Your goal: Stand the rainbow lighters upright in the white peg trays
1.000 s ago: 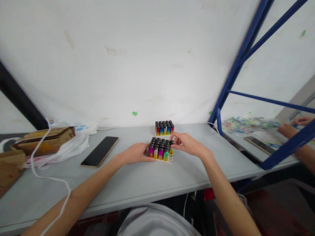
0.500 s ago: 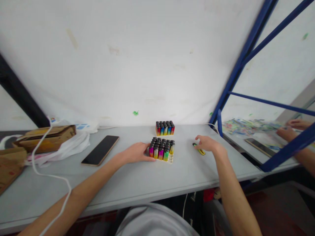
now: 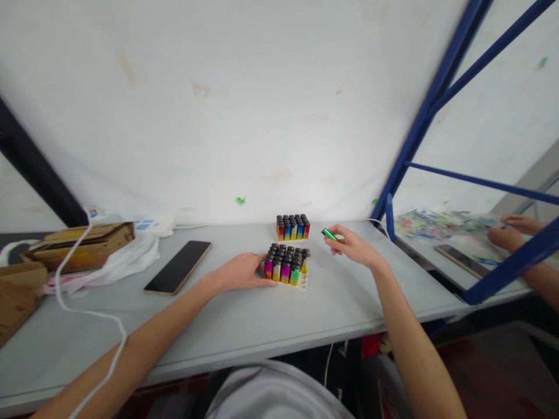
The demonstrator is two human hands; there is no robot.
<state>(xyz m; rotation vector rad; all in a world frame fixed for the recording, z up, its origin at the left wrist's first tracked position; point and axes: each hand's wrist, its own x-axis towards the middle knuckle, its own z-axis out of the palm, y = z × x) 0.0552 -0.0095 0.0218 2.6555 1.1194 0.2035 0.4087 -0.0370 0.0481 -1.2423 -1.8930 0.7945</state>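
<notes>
A green lighter with a black top is pinched in my right hand, raised over the table to the right of the lighters. My left hand grips the left side of a pale tray, thumb along its front and fingers partly hidden behind. Upright colourful lighters with black tops fill most of this tray; bare slots show at its front right corner. Behind it stands a second block of upright lighters, which neither hand touches.
To the left lie a phone, a white plastic bag, a cardboard box and a white cable. A blue metal frame rises at right. Beyond it, another person's hands work beside a pile of colourful pieces.
My right hand has picked up the lighter from the table and moved it up and left. My left hand stays on the tray.
</notes>
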